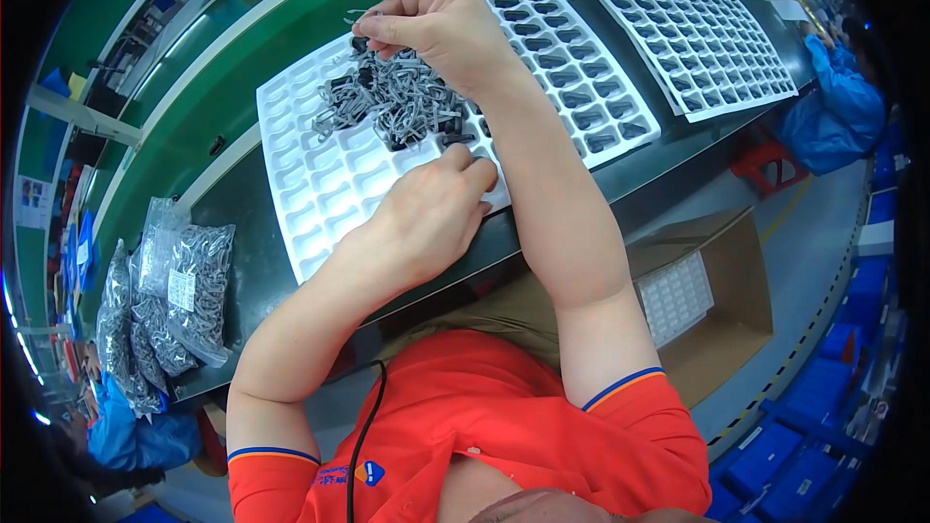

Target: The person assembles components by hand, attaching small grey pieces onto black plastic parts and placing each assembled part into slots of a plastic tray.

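A white moulded tray (pixel 320 184) with rows of pockets lies on the dark workbench. A heap of small grey metal clips (pixel 387 102) rests on its middle; the pockets to the right hold dark parts. My right hand (pixel 436 15) hovers over the heap and pinches a small grey clip (pixel 363 17) between thumb and fingers. My left hand (pixel 436 208) rests on the tray's near edge, fingertips pressed by a dark part (pixel 455 138) below the heap.
A second white tray (pixel 688 34) lies at the far right of the bench. Clear bags of grey clips (pixel 179 295) sit at the left end. An open cardboard box (pixel 707 291) stands on the floor. People in blue work at both sides.
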